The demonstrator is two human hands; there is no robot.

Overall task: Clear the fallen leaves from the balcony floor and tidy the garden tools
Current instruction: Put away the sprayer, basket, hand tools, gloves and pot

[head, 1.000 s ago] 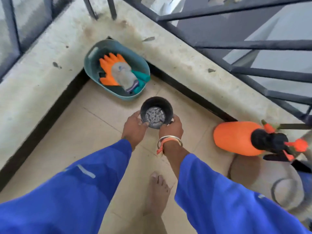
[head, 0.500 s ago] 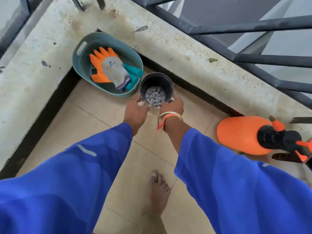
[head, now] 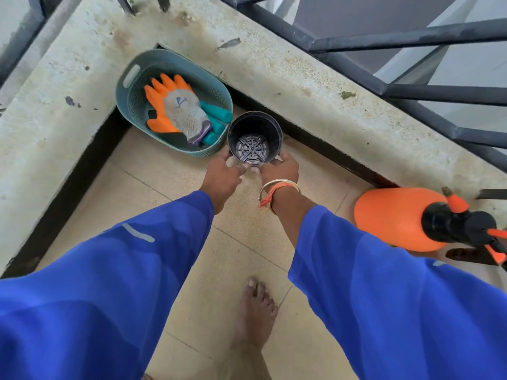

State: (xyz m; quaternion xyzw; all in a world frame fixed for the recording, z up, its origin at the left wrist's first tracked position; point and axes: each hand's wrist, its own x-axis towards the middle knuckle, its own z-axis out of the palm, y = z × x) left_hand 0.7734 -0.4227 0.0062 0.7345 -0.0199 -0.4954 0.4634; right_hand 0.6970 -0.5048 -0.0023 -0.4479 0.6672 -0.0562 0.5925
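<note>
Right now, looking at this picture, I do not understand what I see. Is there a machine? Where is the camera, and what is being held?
There is no machine here, only a person working with bare hands. The camera sits on the person's head and looks down, so the blue sleeves come in from the bottom edge. The left hand and the right hand hold an empty black pot near its base; whether it rests on the tiled floor I cannot tell. Beside it, in the corner, stands a teal basket with an orange glove and teal-handled tools inside. An orange sprayer is at the right. One bare foot shows below.
</note>
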